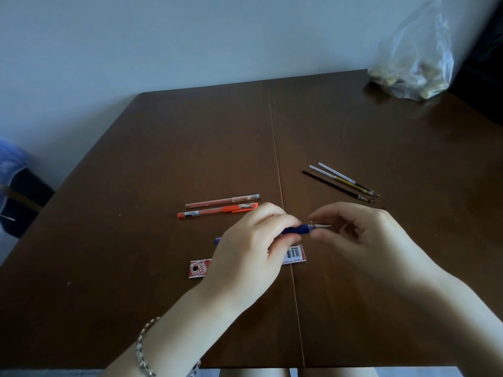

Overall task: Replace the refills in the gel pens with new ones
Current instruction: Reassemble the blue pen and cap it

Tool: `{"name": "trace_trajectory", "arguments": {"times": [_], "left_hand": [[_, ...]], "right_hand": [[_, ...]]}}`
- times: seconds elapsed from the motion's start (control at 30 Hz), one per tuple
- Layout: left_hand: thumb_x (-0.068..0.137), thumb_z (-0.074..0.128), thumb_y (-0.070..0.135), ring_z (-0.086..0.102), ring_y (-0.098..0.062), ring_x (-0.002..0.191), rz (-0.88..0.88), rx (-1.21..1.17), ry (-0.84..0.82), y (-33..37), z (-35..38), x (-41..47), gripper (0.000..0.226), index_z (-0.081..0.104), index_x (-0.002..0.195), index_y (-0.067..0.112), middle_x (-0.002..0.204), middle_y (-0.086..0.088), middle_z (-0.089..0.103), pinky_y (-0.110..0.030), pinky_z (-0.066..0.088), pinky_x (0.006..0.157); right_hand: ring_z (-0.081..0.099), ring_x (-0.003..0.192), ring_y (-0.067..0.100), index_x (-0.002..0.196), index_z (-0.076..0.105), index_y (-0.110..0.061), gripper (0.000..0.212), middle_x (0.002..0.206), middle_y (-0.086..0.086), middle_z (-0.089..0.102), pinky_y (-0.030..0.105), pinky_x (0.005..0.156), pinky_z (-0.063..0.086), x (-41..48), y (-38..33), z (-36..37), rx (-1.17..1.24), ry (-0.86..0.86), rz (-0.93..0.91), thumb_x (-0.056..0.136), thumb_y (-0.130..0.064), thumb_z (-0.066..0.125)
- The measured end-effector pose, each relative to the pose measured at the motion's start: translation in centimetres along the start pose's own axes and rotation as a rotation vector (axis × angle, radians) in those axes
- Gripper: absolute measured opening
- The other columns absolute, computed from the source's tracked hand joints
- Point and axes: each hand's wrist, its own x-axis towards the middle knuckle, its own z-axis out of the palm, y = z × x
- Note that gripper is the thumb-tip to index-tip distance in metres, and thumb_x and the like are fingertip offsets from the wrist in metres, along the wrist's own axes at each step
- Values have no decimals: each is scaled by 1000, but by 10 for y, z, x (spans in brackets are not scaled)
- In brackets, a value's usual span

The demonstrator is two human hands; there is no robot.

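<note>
1. A dark brown wooden table (pixel 163 159) with a thin seam running front to back stands against a pale plain wall (pixel 190 36).
2. The left hand (pixel 250 240) grips the barrel of a blue plastic gel pen (pixel 296 229), with the fingers curled over it and the thumb beneath. The pen is held just above the table, near the seam, almost level, with its metal tip pointing right.
3. The right hand (pixel 362 235) is at the tip end of the blue gel pen. Its forefinger arches above the tip and its thumb lies below it. Whether they pinch the tip or only surround it cannot be told.
4. The left wrist carries a thin beaded bracelet (pixel 143 346).
5. A red and white cardboard pack with a barcode (pixel 200 268) lies flat on the table under the left hand, with both ends showing past the hand.
6. Beyond the left hand, two pens lie side by side and nearly parallel: an orange capped gel pen (pixel 217 210) on the near side and a clear-barrelled pen with reddish ink (pixel 221 200) on the far side.
7. Beyond the right hand, three loose refills (pixel 343 182) lie close together at a slant, two with clear tubes and one dark.
8. A clear crumpled plastic bag with yellowish contents (pixel 413 74) sits at the far right corner of the table.
9. A blurred blue item (pixel 11 159) shows off the table at the left edge of the view.
</note>
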Motion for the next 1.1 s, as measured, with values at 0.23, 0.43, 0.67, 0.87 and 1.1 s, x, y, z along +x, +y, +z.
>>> {"name": "trace_trajectory", "arguments": {"times": [0.23, 0.43, 0.67, 0.87, 1.1], "left_hand": [[82, 44, 32, 52, -9, 93, 26, 42, -14, -3, 2, -1, 28, 64, 97, 18, 92, 1, 66, -14, 50, 71], [83, 50, 30, 55, -10, 90, 26, 53, -26, -4, 5, 1, 24, 65, 98, 18, 93, 0, 67, -19, 52, 71], [82, 53, 25, 59, -10, 85, 31, 78, -23, -4, 6, 3, 21, 66, 95, 16, 91, -1, 68, -21, 53, 70], [78, 55, 22, 57, -7, 86, -53, -41, -23, -6, 7, 2, 21, 66, 96, 15, 93, -1, 66, -12, 49, 74], [77, 60, 18, 54, -4, 86, -61, -129, 80, -4, 8, 5, 18, 68, 92, 12, 88, 2, 64, -13, 48, 76]], "right_hand": [[52, 63, 1, 78, 62, -30, 10, 67, -15, 58, 11, 50, 38, 0, 4, 1, 6, -7, 21, 80, -38, 56], [53, 64, 11, 66, 55, -40, 23, 61, -5, 59, 24, 50, 41, 3, 6, 2, -22, -23, 12, 74, -55, 40], [54, 73, 3, 79, 62, -27, 9, 70, -16, 59, 12, 58, 41, 6, 12, 5, -66, -12, 4, 85, -23, 56], [57, 76, 9, 79, 63, -31, 10, 76, -8, 66, 21, 63, 47, 7, 8, 3, 67, 25, 56, 80, -38, 55], [58, 55, -2, 76, 67, -28, 16, 63, -20, 68, 7, 50, 40, 6, 2, 15, 391, 170, 156, 77, -12, 65]]}}
